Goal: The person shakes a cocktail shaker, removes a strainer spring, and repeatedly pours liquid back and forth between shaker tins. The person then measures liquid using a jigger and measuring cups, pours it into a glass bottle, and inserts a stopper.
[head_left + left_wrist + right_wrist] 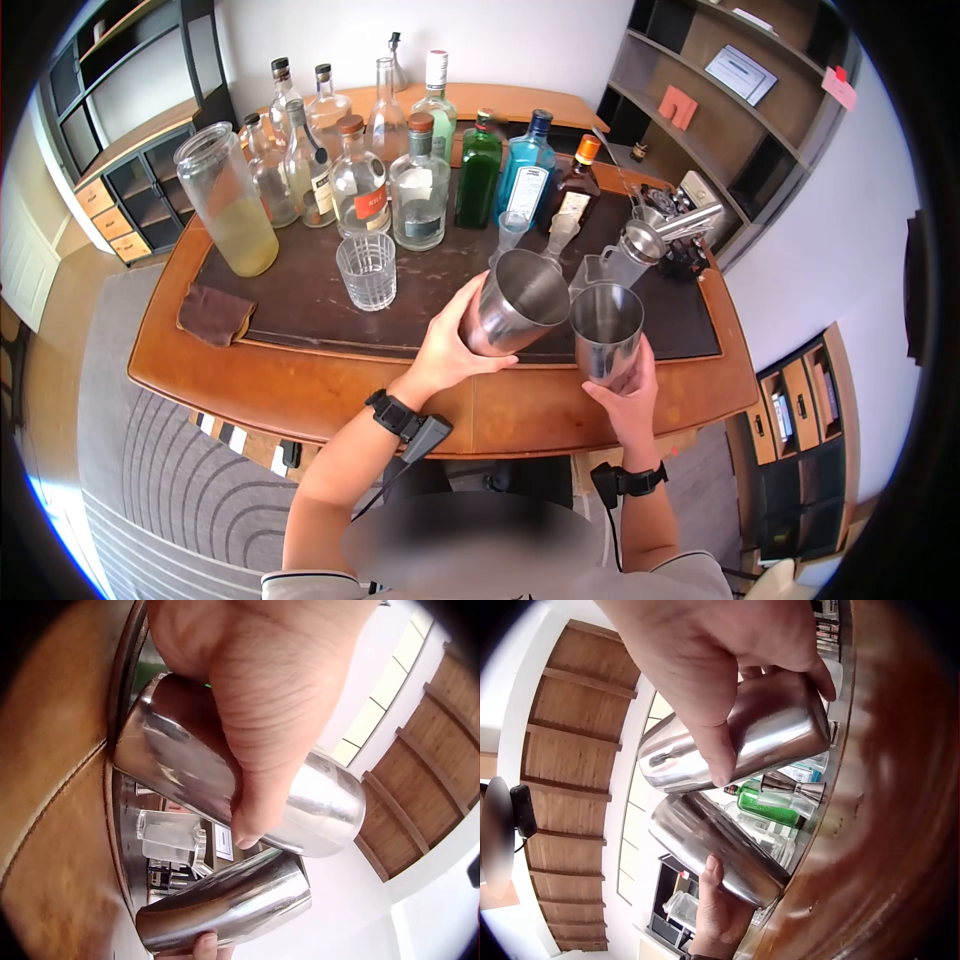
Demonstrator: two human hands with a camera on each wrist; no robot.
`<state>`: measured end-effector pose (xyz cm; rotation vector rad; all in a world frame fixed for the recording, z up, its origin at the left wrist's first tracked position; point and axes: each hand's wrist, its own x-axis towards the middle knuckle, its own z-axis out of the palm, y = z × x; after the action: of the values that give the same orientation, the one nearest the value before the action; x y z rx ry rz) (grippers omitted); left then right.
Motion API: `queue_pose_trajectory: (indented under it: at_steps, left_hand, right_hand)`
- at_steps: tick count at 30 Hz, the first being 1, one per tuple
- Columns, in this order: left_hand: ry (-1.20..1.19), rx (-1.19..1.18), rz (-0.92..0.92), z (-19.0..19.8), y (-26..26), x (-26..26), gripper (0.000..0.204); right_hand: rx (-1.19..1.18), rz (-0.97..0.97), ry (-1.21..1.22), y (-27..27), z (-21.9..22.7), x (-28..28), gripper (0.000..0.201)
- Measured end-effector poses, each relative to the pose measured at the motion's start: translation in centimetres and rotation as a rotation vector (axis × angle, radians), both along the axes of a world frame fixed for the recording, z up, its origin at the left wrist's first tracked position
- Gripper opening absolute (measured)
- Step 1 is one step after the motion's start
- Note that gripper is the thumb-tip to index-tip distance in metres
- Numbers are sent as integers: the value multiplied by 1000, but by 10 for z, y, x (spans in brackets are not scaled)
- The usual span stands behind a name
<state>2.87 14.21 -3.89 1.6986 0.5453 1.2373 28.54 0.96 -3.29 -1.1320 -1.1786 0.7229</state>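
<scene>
My left hand [450,345] grips a metal shaker tin [505,325], thumb along its near side and fingers around the far side, mostly hidden. The tin leans to the left with its hollow mouth facing up toward the head camera. A second, narrower shaker tin [606,350] is held in my right hand [632,390], thumb on one side and fingers behind. Its mouth also points up. Both tins are side by side over the near edge of the desk mat, and their rims come close together in the right wrist view.
Several bottles, among them a green one [479,175] and a blue one [526,170], line the back. A pitcher of yellowish liquid [243,235], a cut-glass tumbler [367,272] and a folded brown cloth [215,314] stand left. Jiggers [562,238] and a strainer [641,241] lie beyond the tins.
</scene>
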Motion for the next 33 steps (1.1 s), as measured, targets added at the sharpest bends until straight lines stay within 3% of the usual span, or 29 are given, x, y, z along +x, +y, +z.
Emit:
queue_pose_trajectory:
  at_steps: [3, 7, 13, 19, 21, 33]
  left_hand:
    - [-43, 24, 48, 1, 1, -3, 108]
    - [95, 138, 71, 14, 7, -11, 108]
    - [301, 298, 95, 61, 6, -16, 105]
    - [506, 584, -25, 106, 18, -10, 101]
    - [546, 640, -12, 119, 19, -6, 98]
    - [869, 1010, 17, 180, 17, 17, 93]
  right_hand:
    - [-5, 17, 49, -4, -2, -2, 98]
    - [-38, 50, 73, -4, -12, 5, 100]
    - [-34, 114, 135, -3, -16, 5, 102]
    - [34, 64, 65, -6, -28, 5, 102]
    - [-5, 129, 181, -7, -29, 4, 102]
    - [43, 168, 233, -6, -35, 7, 99]
